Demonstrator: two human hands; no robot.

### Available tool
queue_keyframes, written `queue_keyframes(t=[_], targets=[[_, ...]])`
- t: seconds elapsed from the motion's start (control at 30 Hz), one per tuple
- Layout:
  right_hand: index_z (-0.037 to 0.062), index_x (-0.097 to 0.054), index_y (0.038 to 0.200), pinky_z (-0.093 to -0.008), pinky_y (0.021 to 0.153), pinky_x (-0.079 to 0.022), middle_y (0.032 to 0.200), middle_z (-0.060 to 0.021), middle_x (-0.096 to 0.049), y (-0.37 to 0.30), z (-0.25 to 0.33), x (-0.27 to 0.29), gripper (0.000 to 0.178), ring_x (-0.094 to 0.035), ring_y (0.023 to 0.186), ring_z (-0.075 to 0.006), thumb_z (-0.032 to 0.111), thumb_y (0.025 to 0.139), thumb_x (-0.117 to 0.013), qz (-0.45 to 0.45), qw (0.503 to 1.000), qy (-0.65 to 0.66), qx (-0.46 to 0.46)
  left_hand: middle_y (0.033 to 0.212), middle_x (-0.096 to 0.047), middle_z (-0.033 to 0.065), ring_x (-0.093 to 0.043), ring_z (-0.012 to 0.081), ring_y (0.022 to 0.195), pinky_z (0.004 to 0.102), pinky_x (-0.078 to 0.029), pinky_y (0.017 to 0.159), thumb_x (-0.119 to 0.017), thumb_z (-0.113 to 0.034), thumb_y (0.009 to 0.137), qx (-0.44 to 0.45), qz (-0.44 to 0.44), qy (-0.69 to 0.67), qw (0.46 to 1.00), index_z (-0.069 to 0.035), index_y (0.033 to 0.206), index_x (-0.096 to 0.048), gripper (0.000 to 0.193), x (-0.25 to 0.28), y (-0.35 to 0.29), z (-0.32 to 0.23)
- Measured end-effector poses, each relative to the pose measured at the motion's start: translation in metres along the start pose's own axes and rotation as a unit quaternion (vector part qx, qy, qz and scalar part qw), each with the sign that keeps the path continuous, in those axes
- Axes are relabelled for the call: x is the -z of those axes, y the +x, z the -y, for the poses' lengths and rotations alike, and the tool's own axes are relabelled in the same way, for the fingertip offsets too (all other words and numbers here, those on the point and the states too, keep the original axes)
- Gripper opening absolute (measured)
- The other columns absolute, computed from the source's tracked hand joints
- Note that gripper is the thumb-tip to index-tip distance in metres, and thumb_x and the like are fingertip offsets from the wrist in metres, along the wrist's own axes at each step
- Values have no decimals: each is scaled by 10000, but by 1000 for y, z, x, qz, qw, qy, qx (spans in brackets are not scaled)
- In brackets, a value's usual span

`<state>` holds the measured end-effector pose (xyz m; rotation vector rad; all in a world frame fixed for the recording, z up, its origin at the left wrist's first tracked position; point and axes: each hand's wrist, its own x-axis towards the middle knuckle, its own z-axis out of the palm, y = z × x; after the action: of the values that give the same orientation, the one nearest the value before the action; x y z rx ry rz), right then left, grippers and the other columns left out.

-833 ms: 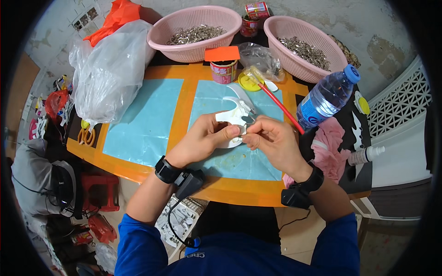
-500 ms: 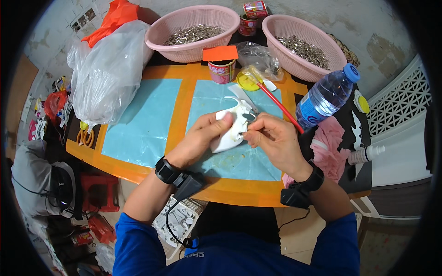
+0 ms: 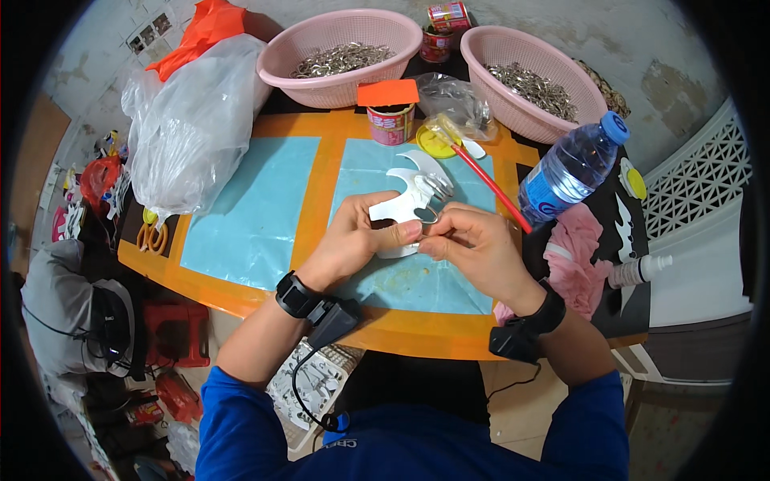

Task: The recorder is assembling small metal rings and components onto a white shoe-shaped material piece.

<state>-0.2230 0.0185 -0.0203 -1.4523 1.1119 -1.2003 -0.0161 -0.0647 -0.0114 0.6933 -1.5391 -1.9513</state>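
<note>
Over the blue sheet [image 3: 249,216] area of the table, my left hand [image 3: 353,236] grips a white cut-out piece [image 3: 405,204] with curved, pointed prongs. The thumb presses on its near edge. At the piece's right edge, my right hand [image 3: 469,236] pinches with thumb and forefinger at a small metal ring [image 3: 431,215]. The fingertips partly hide that ring, and I cannot tell how it is joined to the piece. Just beyond, several metal rings [image 3: 437,188] lie by another white curved piece [image 3: 429,163].
Two pink baskets [image 3: 277,76] [image 3: 589,108] of metal pieces stand at the back. Between them are a paper tub [image 3: 391,128], a yellow lid [image 3: 435,143] and a red-handled brush [image 3: 497,188]. A water bottle [image 3: 561,176] and pink cloth [image 3: 573,248] sit right; a plastic bag [image 3: 192,128] and scissors [image 3: 152,236] left.
The white piece has turned in my left hand, and its prongs now show more plainly. My left thumb has moved nearer my right fingertips. A metal ring now shows at them.
</note>
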Motion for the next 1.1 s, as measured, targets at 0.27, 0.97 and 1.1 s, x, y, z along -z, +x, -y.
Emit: queue_keyframes(t=[0.27, 0.97, 1.1], targets=[[-9, -680, 1059, -256, 792, -562, 957, -24, -685, 4, 14, 12, 276, -647, 862, -77, 263, 1072, -631, 19, 984, 144, -99, 957, -690, -35, -587, 40, 861, 216, -487, 749, -851, -220, 909, 12, 31, 58, 998, -23, 1153, -709, 345, -2, 1, -3], [2, -694, 1034, -225, 835, -468, 941, 15, -663, -3, 13, 1, 215, -586, 887, -51, 210, 1059, -647, 16, 974, 207, -88, 1023, -767, 59, -710, 113, 916, 269, -566, 830, -819, -78, 910, -73, 53, -108, 990, -24, 1054, -718, 184, -1, 2, 11], [-1, -700, 1026, -223, 829, -468, 938, 15, -673, -1, 15, 0, 218, -592, 888, -48, 208, 1059, -647, -12, 982, 178, -63, 1023, -741, 28, -668, 89, 935, 261, -538, 864, -765, -182, 977, -21, 39, -68, 997, -25, 1136, -724, 228, 3, 0, 1]])
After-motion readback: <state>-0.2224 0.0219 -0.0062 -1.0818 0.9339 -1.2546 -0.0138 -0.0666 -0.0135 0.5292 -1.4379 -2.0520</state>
